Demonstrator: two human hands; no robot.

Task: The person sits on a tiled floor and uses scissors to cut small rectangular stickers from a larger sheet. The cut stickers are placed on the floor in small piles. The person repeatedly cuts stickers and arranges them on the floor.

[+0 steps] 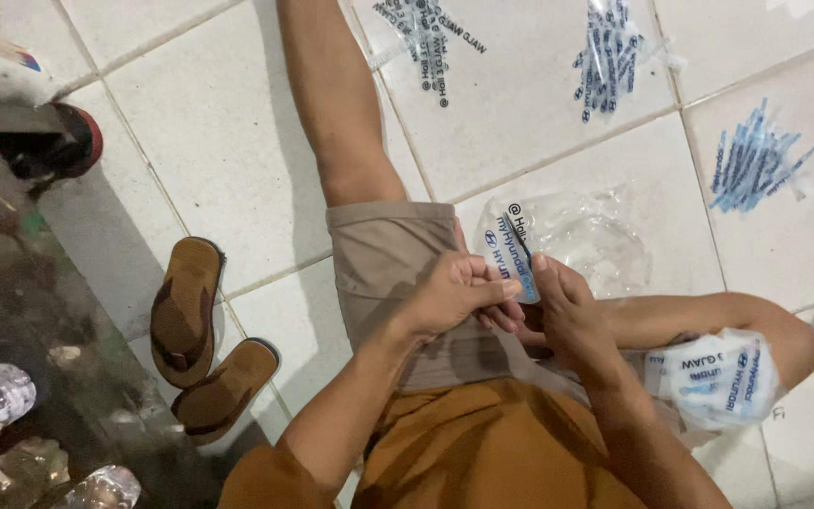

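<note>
White tiled floor, seated, one leg stretched out. Brown sandals at left, well apart from hands. Clear plastic bags crumpled just beyond knee; bundles of blue pens scattered farther off. Left hand and right hand over lap, fingers pinched closed on one printed clear sleeve, held upright between them.
</note>
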